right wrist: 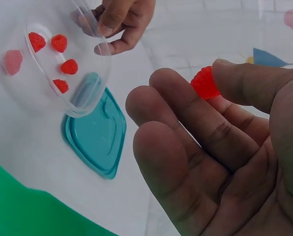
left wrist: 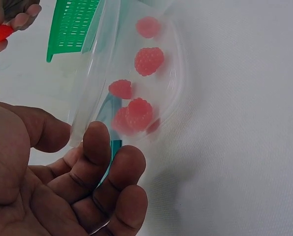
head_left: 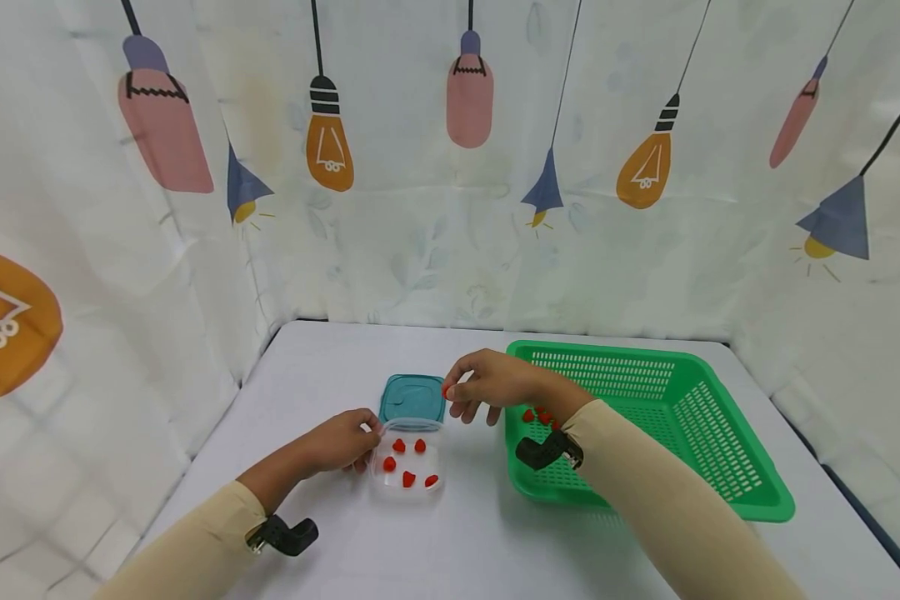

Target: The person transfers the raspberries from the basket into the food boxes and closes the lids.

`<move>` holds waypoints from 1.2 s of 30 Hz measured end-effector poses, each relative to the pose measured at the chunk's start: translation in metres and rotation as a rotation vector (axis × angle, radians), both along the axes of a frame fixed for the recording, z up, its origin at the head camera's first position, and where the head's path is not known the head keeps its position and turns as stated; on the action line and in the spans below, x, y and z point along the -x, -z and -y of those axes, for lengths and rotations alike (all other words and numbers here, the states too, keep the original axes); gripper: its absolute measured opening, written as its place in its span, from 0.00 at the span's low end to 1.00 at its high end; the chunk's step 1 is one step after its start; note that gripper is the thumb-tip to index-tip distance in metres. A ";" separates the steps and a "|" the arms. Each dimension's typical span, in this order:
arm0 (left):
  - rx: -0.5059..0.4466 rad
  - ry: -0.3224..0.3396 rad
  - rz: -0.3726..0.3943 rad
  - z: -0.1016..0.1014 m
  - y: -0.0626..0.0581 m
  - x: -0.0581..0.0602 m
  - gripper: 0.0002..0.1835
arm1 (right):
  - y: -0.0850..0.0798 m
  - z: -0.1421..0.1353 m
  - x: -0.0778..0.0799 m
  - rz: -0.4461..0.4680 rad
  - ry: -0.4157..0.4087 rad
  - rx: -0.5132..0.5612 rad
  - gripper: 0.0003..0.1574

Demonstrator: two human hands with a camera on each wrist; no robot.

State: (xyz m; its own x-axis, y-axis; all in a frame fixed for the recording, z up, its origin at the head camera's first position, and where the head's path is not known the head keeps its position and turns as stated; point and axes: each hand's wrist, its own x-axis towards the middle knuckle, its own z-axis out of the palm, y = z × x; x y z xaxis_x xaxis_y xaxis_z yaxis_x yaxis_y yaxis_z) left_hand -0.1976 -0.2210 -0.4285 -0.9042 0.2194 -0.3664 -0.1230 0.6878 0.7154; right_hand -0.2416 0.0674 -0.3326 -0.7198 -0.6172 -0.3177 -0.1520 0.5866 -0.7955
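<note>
My left hand (head_left: 342,440) pinches the left rim of a clear plastic container (head_left: 407,461) between thumb and forefinger. Several red raspberries lie spread over the container's floor, one raspberry (left wrist: 149,61) showing through its wall in the left wrist view. Held between the thumb and fingers of my right hand (head_left: 491,383) is another raspberry (right wrist: 204,83); the other fingers are loosely bent. That hand hovers above the table, between the container and a green basket (head_left: 778,507). A few raspberries (head_left: 543,417) sit in the basket's left part, partly hidden by the right wrist.
A teal lid (head_left: 414,396) lies flat just behind the container. The large basket with slotted walls takes up the right of the white table (head_left: 330,367). Patterned curtains (head_left: 420,250) hang behind and at both sides.
</note>
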 end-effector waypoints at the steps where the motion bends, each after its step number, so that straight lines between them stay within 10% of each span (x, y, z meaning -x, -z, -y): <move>1: 0.000 0.000 -0.001 0.000 0.000 0.000 0.08 | 0.001 0.001 0.000 -0.004 -0.005 -0.002 0.12; 36: 0.010 0.000 -0.005 0.000 0.000 0.000 0.09 | -0.001 -0.034 0.004 -0.045 0.077 -0.062 0.12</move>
State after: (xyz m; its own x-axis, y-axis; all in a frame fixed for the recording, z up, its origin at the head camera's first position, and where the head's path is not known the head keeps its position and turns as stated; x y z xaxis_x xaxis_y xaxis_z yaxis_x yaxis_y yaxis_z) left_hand -0.1981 -0.2207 -0.4280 -0.9061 0.2161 -0.3638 -0.1190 0.6948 0.7093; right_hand -0.2455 0.1018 -0.3317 -0.7789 -0.5395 -0.3197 -0.1390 0.6456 -0.7510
